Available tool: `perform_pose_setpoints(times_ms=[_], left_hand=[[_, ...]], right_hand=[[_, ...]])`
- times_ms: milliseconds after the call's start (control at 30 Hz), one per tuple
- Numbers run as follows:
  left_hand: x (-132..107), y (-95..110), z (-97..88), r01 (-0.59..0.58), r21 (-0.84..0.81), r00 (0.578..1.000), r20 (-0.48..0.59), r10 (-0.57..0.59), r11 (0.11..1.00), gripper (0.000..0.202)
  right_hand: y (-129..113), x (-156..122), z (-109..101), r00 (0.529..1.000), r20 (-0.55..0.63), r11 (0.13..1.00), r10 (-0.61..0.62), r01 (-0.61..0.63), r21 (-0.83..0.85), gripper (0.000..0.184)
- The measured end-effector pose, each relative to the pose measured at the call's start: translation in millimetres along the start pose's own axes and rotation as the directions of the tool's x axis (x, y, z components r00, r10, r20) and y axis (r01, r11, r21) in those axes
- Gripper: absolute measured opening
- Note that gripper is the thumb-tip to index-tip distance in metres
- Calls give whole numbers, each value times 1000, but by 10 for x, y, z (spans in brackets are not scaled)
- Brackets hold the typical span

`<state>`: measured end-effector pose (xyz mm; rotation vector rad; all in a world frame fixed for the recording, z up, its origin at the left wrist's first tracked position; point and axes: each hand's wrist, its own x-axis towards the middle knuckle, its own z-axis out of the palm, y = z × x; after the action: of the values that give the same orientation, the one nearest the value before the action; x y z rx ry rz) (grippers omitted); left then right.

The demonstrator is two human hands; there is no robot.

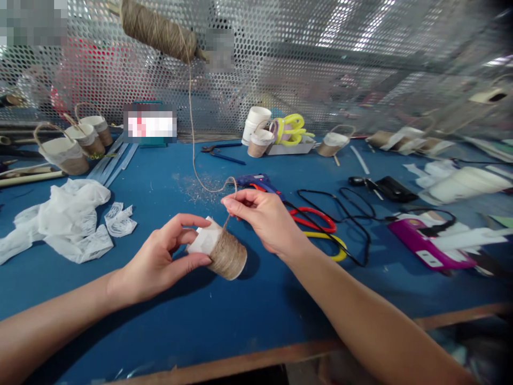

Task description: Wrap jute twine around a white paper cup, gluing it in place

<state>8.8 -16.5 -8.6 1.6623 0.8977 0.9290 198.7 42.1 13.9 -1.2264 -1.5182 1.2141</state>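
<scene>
A white paper cup [227, 255], tilted on its side above the blue table, has brown twine wound around much of its wall. My left hand [168, 256] grips its white end between thumb and fingers. My right hand [258, 216] pinches the twine [193, 133] just above the cup. From there the strand loops over the table and rises to a large twine spool [158, 31] hung on a rod at the mesh. Just beyond my right hand lies a blue glue gun [254, 181], partly hidden by it.
Handled twine-wrapped cups [66, 155] stand at the left, near white lace [68, 214]. Pliers [224, 152] lie at the back. Scissors with red and yellow handles [316, 218], a black cable [363, 235] and a magenta power strip [425, 246] lie at the right.
</scene>
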Motion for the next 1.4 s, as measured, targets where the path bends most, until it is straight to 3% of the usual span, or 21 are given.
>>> perform_pose_setpoints(times_ms=[433,967,1067,1200,1300,1400], left_hand=[[-20,7,-16,-85,32,996,13,84,996,34],[-29,-4,-12,-96,32,995,27,96,995,33],[-3,-13,-19,-66,25,998,-14,66,997,32],[67,-44,-58,17,-52,979,-204,-27,998,39],[117,-59,-92,13,-123,962,-269,-46,992,40],[142,-49,-107,18,-178,966,-251,-63,984,40]], right_hand=[[51,-2,66,997,53,997,64,-62,-43,13],[128,-27,140,987,132,995,89,-82,-57,14],[141,-4,127,983,148,993,110,-104,-52,27],[64,8,65,964,207,985,168,-171,-5,50],[-13,-10,22,921,350,985,170,-172,-24,47],[-30,-20,1,915,381,991,135,-116,-72,45]])
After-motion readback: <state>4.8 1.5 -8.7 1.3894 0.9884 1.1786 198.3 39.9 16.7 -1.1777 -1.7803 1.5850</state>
